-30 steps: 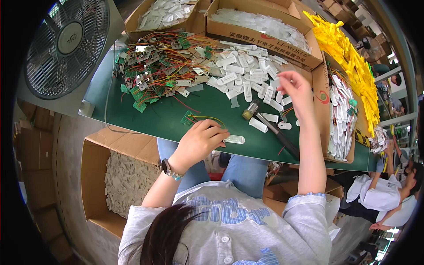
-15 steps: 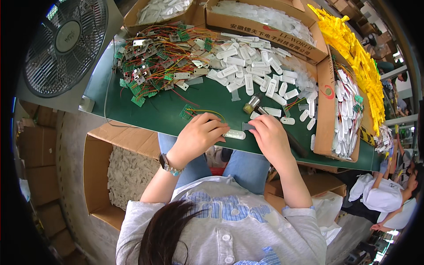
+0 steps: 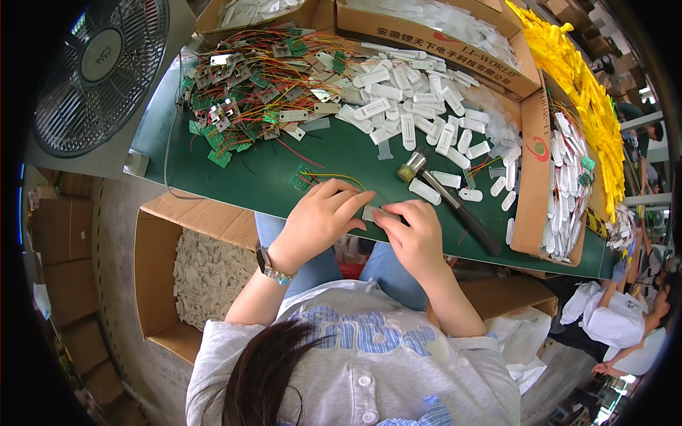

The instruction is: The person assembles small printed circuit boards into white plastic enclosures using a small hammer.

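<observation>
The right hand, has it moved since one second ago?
Yes. The right hand left the pile of white plastic pieces and came back past the hammer to the table's near edge, meeting the left hand.

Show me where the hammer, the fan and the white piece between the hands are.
hammer (image 3: 455, 206), head view, on its dark handle
fan (image 3: 99, 71), head view, on its grille
white piece (image 3: 373, 213), head view, on its visible middle

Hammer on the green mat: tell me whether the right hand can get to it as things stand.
Probably yes. The hammer lies just beyond the right hand, with bare green mat between; but that hand, with the left hand, is pinching a small white piece.
</observation>
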